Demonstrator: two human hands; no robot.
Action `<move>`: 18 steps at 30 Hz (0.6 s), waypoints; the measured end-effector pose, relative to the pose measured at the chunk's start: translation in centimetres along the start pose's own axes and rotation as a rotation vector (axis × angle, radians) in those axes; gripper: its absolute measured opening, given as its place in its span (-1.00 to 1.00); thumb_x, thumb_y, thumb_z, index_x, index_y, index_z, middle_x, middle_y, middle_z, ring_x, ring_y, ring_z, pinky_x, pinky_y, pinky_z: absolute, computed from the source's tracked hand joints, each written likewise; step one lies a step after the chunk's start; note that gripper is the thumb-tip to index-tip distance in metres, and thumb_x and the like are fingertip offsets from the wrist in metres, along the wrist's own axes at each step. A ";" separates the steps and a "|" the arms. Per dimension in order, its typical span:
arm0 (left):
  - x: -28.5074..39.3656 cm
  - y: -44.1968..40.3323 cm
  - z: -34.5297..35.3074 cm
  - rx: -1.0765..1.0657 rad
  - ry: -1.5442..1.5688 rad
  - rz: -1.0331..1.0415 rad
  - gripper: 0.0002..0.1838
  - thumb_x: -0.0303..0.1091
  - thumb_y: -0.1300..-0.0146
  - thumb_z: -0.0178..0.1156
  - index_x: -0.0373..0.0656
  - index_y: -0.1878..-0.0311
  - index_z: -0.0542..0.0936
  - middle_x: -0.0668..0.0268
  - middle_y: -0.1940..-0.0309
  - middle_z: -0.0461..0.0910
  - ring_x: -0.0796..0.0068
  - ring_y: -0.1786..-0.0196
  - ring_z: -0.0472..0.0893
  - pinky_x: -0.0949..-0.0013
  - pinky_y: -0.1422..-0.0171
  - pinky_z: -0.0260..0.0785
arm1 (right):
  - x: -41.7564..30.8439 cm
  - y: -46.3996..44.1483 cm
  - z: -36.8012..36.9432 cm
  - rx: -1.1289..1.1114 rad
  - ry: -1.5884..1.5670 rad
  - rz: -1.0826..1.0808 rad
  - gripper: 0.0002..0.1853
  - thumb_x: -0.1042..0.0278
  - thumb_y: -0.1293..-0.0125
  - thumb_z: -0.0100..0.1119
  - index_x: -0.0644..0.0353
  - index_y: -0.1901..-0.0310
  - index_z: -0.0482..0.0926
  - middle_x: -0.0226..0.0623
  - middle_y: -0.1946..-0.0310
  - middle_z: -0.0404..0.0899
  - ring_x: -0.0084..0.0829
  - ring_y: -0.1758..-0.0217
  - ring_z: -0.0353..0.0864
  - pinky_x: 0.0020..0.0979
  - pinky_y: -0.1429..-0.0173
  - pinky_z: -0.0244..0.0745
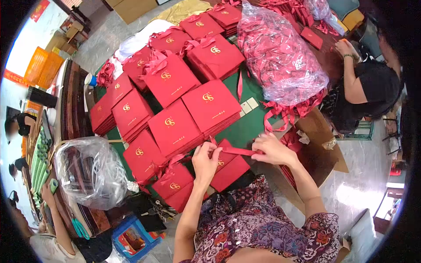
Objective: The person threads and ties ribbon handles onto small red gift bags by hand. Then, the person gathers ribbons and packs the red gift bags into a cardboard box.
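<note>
From where I stand, the left hand [205,161] has thumb and forefinger pinched on one end of a narrow, shiny red ribbon [238,151], and the right hand [272,150] has its fingers closed round the other, over a flat red bag with gold lettering [233,174] at the near edge of the green-topped table [253,124]. An even, light pull on both sides would serve best, I think, with the ribbon flat and untwisted; too hard a tug could crease it or drag the bag askew.

A green-topped table [244,126] bears stacks of square red gold-printed bags [174,126] and a bulging clear plastic sack [280,52] of red ribbons.
</note>
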State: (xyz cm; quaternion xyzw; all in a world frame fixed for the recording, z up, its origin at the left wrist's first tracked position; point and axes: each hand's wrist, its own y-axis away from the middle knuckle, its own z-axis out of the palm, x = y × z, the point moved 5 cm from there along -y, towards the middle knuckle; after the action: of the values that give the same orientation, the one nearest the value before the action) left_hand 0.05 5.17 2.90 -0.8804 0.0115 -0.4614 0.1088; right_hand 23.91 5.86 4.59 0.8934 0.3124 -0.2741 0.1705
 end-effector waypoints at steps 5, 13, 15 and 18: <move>0.3 0.1 0.9 -0.034 -0.182 0.088 -0.78 -0.45 -0.10 0.42 -0.20 0.22 0.59 0.19 0.35 0.61 0.12 0.23 0.57 0.16 0.11 0.43 | -5.4 1.6 -3.3 0.010 -0.367 0.035 -0.74 0.10 -0.35 0.25 0.13 0.31 0.53 -0.32 0.39 0.51 -0.23 0.18 0.52 -0.21 -0.02 0.31; 8.2 3.9 -0.5 -0.258 0.255 0.221 -0.54 -0.50 -0.27 0.25 -0.27 -0.25 0.50 0.05 0.07 0.61 0.04 0.02 0.64 0.17 -0.05 0.53 | -6.5 -0.8 0.7 0.236 -0.469 0.045 -0.76 0.25 -0.29 0.32 0.26 0.19 0.58 -0.09 0.37 0.63 -0.12 0.29 0.66 -0.22 0.19 0.50; 7.1 4.2 -0.4 -0.293 0.233 0.161 -0.55 -0.47 -0.29 0.26 -0.27 -0.24 0.48 0.06 0.12 0.62 0.11 0.09 0.66 0.23 0.02 0.54 | -6.2 -1.0 1.3 0.219 -0.432 0.054 -0.78 0.31 -0.26 0.31 0.27 0.17 0.59 -0.07 0.35 0.65 -0.14 0.27 0.69 -0.23 0.17 0.52; 5.1 4.8 -0.3 -0.216 0.256 0.075 -0.69 -0.42 -0.29 0.31 -0.25 -0.07 0.56 0.10 0.21 0.62 0.23 0.28 0.65 0.28 0.20 0.53 | -6.2 -0.7 0.9 0.189 -0.528 0.119 -0.81 0.31 -0.29 0.30 0.24 0.18 0.62 -0.09 0.36 0.65 -0.19 0.28 0.69 -0.29 0.16 0.53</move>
State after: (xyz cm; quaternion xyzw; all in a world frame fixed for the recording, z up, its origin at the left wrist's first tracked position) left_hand 3.07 -0.17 6.25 -0.8200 0.1080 -0.5614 0.0283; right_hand 19.04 3.11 7.53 0.8200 0.1773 -0.5145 0.1775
